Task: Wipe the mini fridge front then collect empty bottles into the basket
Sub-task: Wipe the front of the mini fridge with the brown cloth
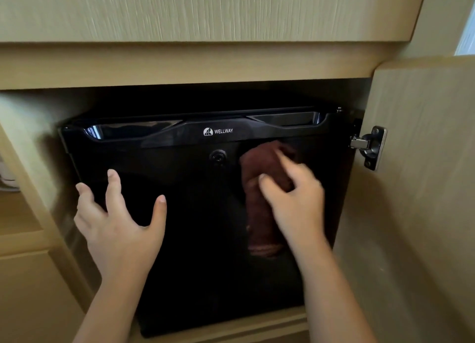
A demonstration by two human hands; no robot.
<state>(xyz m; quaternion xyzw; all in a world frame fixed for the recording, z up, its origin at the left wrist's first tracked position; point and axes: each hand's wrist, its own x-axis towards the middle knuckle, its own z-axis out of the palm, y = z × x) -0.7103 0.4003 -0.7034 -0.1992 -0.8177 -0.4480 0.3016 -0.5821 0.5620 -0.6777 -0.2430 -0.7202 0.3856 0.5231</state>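
A glossy black mini fridge (200, 239) with a white WELLWAY logo sits inside a light wood cabinet. My right hand (293, 201) presses a dark reddish-brown cloth (259, 214) flat against the upper right part of the fridge door; the cloth hangs down below the hand and is blurred. My left hand (118, 224) rests open on the left side of the door, fingers spread, near its left edge. A round lock (218, 157) sits in the door's upper middle. No bottles or basket are in view.
The cabinet door (416, 188) stands swung open on the right, with a metal hinge (370, 147) beside the fridge's top right corner. A wood drawer front (205, 10) overhangs above. To the left is an open shelf (15, 214).
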